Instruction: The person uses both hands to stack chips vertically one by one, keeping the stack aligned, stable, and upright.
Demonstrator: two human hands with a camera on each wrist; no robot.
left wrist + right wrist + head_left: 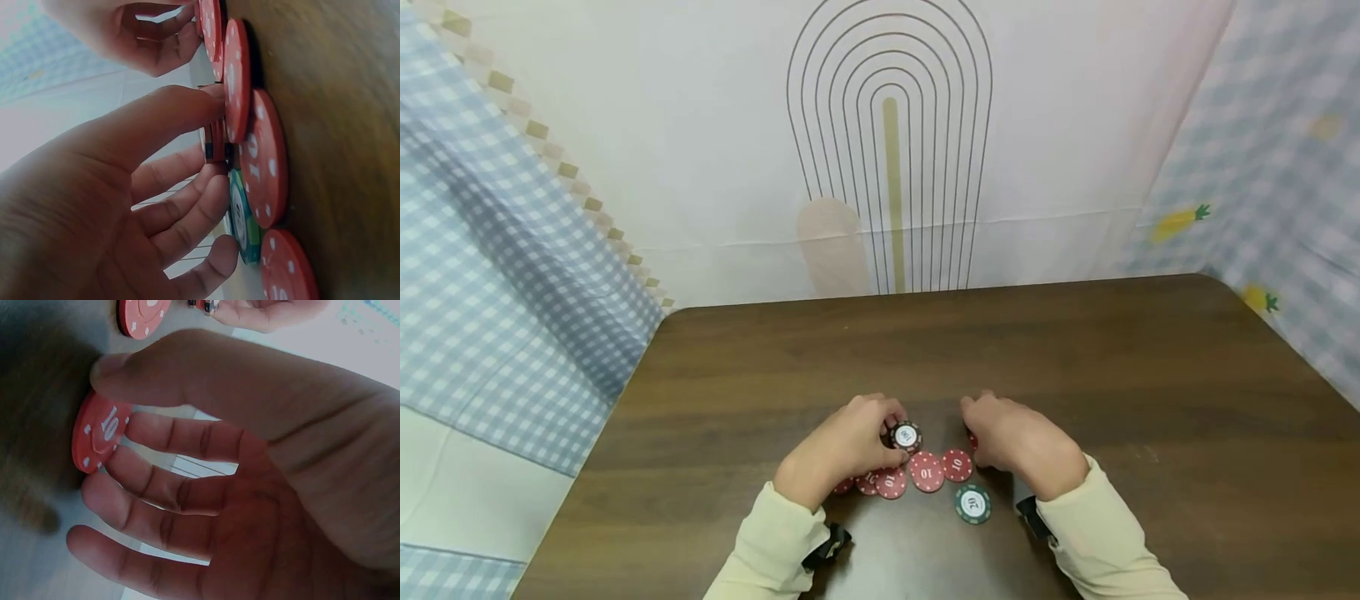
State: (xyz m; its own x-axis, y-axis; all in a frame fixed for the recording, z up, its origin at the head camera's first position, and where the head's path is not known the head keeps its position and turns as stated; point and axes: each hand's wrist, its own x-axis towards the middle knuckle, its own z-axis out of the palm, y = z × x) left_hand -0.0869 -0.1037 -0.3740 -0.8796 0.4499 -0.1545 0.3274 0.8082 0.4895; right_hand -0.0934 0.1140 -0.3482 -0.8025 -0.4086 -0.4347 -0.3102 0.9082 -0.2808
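Observation:
In the head view my left hand [842, 446] grips a small stack of poker chips by its edges, with a black poker chip [906, 436] on top. Red edges show lower in that stack [215, 140] in the left wrist view. My right hand [1018, 437] pinches a red poker chip [100, 434] marked 10, thumb on one side and fingertips on the other; it appears to be at the table surface. Between the hands lie a red chip [927, 472] and another red chip [957, 465]. Several more red chips [891, 483] lie by the left wrist, some partly hidden.
A green poker chip [973, 504] marked 20 lies nearer me than the red ones. The brown wooden table [737, 367] ends at a white patterned cloth [700, 167] behind, with blue checked cloth [482, 250] at the left and right.

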